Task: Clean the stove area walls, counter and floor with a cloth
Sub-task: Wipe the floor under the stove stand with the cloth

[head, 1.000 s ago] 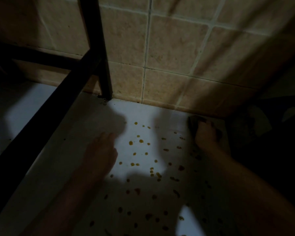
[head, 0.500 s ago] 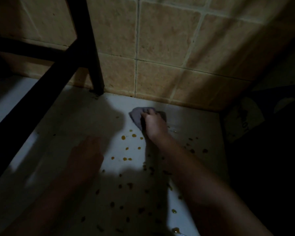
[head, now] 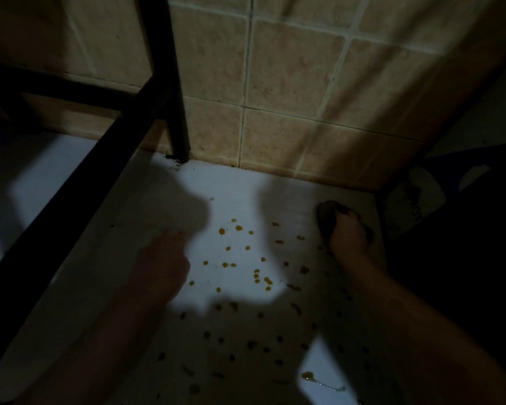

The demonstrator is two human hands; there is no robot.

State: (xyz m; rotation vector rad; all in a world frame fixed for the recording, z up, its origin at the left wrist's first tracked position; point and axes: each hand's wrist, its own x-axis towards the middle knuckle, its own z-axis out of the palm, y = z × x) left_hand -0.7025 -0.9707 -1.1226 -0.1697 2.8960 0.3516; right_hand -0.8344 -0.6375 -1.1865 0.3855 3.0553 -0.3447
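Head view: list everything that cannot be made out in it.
- Cloth: mostly covered by the right hand gripping it, and in shadow; its shape and colour are unclear.
- Left hand: shadowed; contact with the floor cannot be told.
- Printed object at right: darkness makes its lettering unreadable.
- Black frame: cut off by the top and left edges.
- Orange spots nearer the camera: lost under arm shadows.
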